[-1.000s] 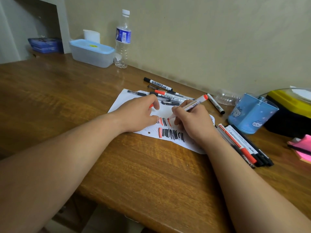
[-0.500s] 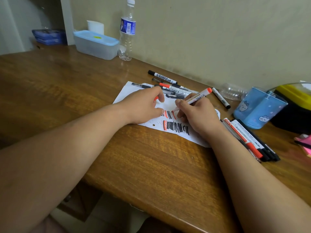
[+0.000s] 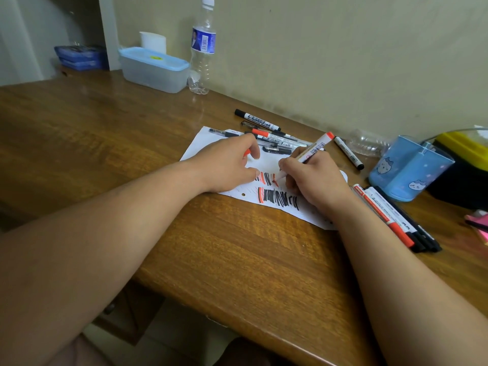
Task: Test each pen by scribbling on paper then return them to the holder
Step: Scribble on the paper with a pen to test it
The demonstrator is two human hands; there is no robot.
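On the wooden desk, our right hand grips the red marker, its tip on the paper. Our left hand, curled, pins the sheet and pinches what looks like the orange cap. Short, light strokes suffice. The holder stands right of our right hand.

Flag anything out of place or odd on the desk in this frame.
One thing: a clear plastic bottle lies on its side by the wall, left of the blue holder, seemingly crumpled, unlike the upright bottle further back. Otherwise, the loose pens fit the task.
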